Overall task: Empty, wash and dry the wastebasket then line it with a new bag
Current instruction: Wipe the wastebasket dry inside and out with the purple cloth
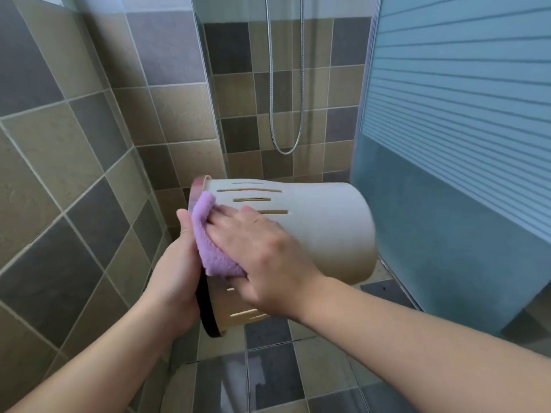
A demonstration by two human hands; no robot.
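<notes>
Head | wastebasket [325,231] sideways | left hand [176,281] rim | right hand [262,257] cloth [208,236]

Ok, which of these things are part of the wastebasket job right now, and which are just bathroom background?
In use: wastebasket, held on its side; purple cloth pressed to it; left hand at the rim; right hand on the cloth.

Background: shower hose, frosted shower door, tiled wall.

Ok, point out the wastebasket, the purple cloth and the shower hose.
wastebasket [325,231], head view, bare side wall
purple cloth [205,234], head view, exposed left fold
shower hose [284,152], head view, bottom of loop
</notes>
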